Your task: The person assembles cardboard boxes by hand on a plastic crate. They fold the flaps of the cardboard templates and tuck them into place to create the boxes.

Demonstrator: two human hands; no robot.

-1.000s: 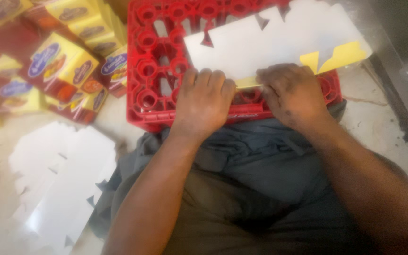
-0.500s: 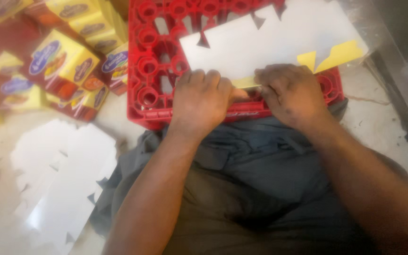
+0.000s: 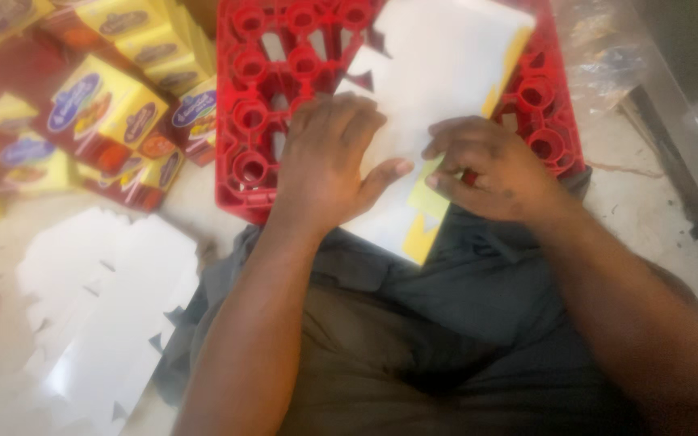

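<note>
A flat white carton blank (image 3: pixel 438 73) with a yellow printed edge lies across a red plastic crate (image 3: pixel 252 113) in front of my lap. My left hand (image 3: pixel 329 161) presses flat on the blank's left part, fingers spread, thumb pointing right. My right hand (image 3: pixel 486 165) pinches a yellow flap of the blank at its lower right, fingers curled around the fold. The blank's lower corner hangs over the crate's near edge onto my grey trousers.
A heap of folded yellow and red cartons (image 3: pixel 98 113) sits on the floor to the left of the crate. A stack of flat white blanks (image 3: pixel 98 315) lies on the pale floor at lower left. A dark metal rail (image 3: pixel 688 161) runs along the right.
The blank has turned from lying crosswise to pointing away from me. Both hands have shifted with it, and the right hand now grips the yellow flap.
</note>
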